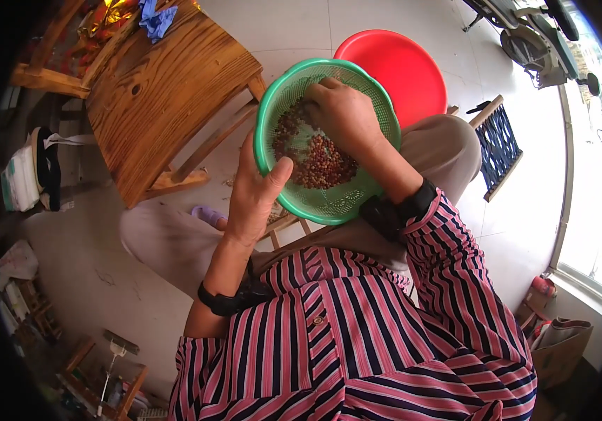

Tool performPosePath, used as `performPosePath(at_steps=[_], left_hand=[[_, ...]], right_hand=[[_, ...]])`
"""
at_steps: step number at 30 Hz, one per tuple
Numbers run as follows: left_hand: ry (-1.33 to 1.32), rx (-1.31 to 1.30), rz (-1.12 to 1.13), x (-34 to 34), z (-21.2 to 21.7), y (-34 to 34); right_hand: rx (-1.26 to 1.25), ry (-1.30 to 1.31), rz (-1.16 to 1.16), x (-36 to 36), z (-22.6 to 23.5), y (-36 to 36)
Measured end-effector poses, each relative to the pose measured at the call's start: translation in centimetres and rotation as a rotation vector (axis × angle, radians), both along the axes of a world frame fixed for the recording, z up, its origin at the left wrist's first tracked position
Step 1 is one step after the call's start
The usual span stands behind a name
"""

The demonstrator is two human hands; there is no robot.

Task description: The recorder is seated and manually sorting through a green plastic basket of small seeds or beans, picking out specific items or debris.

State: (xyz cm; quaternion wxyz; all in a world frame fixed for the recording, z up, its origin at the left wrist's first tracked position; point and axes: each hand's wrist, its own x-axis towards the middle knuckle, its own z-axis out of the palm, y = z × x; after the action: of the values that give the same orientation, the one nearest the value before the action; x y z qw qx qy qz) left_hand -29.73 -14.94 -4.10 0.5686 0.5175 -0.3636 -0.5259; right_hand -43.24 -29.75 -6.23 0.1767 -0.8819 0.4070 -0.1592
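Observation:
A round green plastic colander (329, 210) is tilted above my lap. Small reddish-brown and tan beans or kernels (322, 165) lie in a loose heap across its bottom; their exact kind I cannot make out. My left hand (255, 189) grips the colander's left rim, thumb over the edge and the other fingers hidden beneath. Inside the colander, my right hand (346, 116) reaches down over the heap with bent fingers. Its fingertips are at the beans, and whether any are pinched between them is hidden.
Beyond the colander a red basin (399, 74) stands on the floor. A wooden chair (168, 91) is at the left, with a blue cloth or glove (156, 19) on its far edge. A small folding stool (497, 147) stands at the right. Cardboard boxes (560, 344) sit by the window.

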Motion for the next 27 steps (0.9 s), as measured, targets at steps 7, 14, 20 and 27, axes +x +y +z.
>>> performPosePath(at_steps=[7, 14, 20, 27], left_hand=[[0.017, 0.002, 0.0, -0.1, 0.1, 0.0], [0.006, 0.003, -0.009, -0.1, -0.1, 0.0], [-0.001, 0.005, -0.003, -0.1, 0.0, 0.1], [0.166, 0.05, 0.138, 0.7, 0.5, 0.5]], right_hand=[[0.016, -0.022, 0.005, 0.2, -0.8, 0.0], [0.033, -0.062, 0.005, 0.0, -0.8, -0.1], [0.024, 0.025, -0.002, 0.4, -1.5, 0.0], [1.054, -0.589, -0.105, -2.1, 0.8, -1.5]])
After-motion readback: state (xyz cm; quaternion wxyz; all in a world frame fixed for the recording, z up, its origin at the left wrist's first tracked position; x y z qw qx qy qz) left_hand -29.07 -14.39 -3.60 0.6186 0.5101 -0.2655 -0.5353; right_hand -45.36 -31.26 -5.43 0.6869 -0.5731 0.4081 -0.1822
